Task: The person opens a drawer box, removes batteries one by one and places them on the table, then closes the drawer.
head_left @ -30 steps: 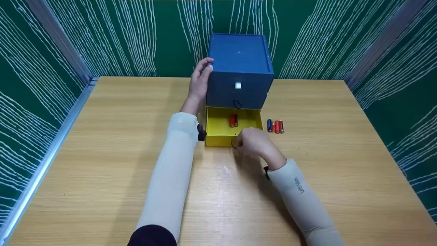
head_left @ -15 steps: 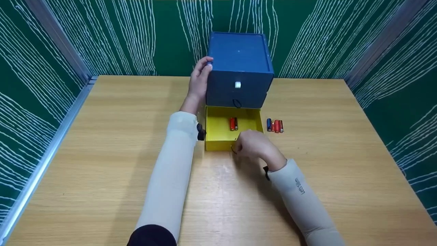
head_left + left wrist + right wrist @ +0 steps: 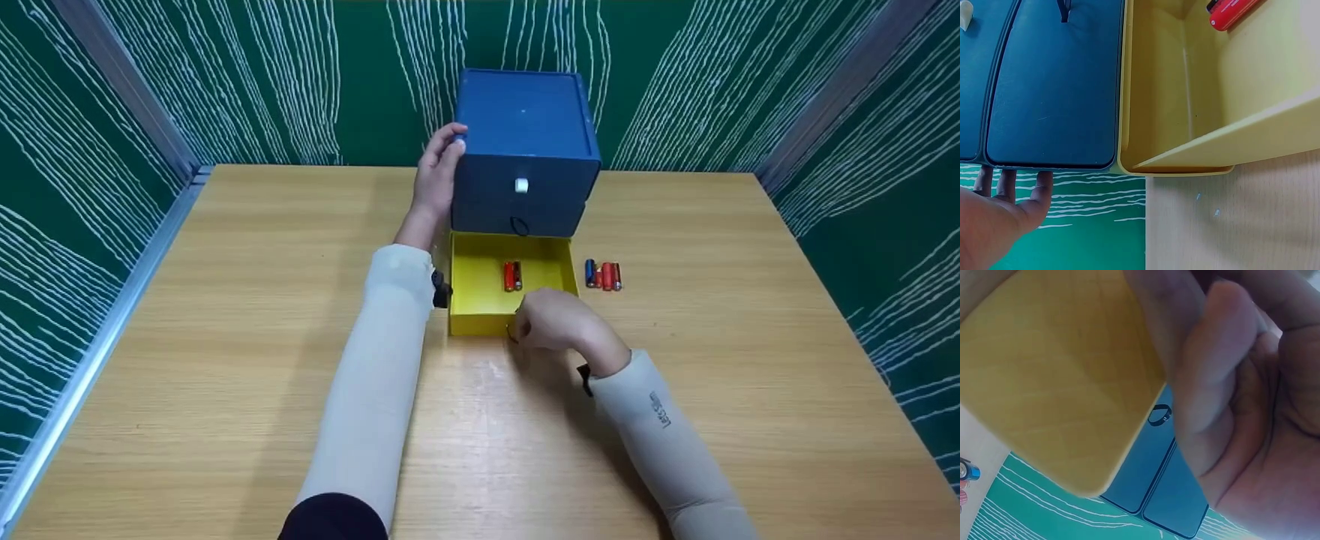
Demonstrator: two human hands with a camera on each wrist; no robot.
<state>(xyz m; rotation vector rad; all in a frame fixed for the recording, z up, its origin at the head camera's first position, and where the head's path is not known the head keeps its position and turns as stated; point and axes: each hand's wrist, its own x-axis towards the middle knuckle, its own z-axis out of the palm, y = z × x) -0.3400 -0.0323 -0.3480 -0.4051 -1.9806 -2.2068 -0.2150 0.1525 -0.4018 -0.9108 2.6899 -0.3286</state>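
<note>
My left hand (image 3: 433,180) rests against the left side of a blue drawer cabinet (image 3: 525,116), its fingers fairly straight along the wall. From the cabinet's bottom level a yellow drawer (image 3: 474,289) sticks out towards me. Two batteries (image 3: 509,276), one red and one dark with red, lie side by side inside it. At the drawer's front, my right hand (image 3: 555,321) has curled fingers at the thin black loop handle (image 3: 511,334) and grips it; the fingertips are mostly hidden. The right wrist view shows the curled fingers (image 3: 1213,354) close to the yellow drawer front (image 3: 1067,394).
Several batteries (image 3: 606,276), red and blue, lie in a row on the wooden table (image 3: 225,337) right of the drawer. The upper blue drawer carries a white knob (image 3: 521,185); another black loop (image 3: 519,226) hangs below it. A green wall (image 3: 375,90) stands behind.
The yellow drawer has slid further out towards me, with my right hand moving slightly along with it. The two batteries inside have come forward too. My left hand stays on the cabinet.
</note>
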